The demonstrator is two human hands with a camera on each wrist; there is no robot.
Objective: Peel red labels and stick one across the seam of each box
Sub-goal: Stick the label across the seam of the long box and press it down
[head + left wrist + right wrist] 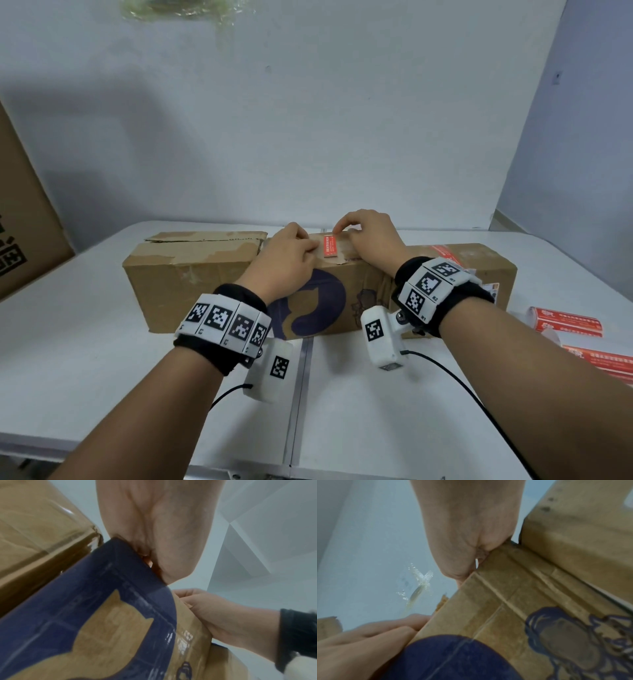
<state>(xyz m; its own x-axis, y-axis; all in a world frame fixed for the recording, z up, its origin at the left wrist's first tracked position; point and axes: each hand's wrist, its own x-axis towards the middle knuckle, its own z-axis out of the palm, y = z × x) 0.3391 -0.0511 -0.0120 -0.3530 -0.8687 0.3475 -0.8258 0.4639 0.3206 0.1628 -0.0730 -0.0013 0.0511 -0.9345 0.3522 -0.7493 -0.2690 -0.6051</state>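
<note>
Three cardboard boxes stand in a row on the white table. The middle box carries a dark blue cat logo and a red label lies on its top across the seam. My left hand rests on the box top, its thumb pressing the label's left edge. My right hand has curled fingers that pinch the label's far end. In both wrist views only the palms and the box front show; the fingertips are hidden behind the top edge.
The left box has a torn top. On the right box there is a red label. Red label sheets lie at the table's right edge. A large carton leans at the far left. A wall stands close behind.
</note>
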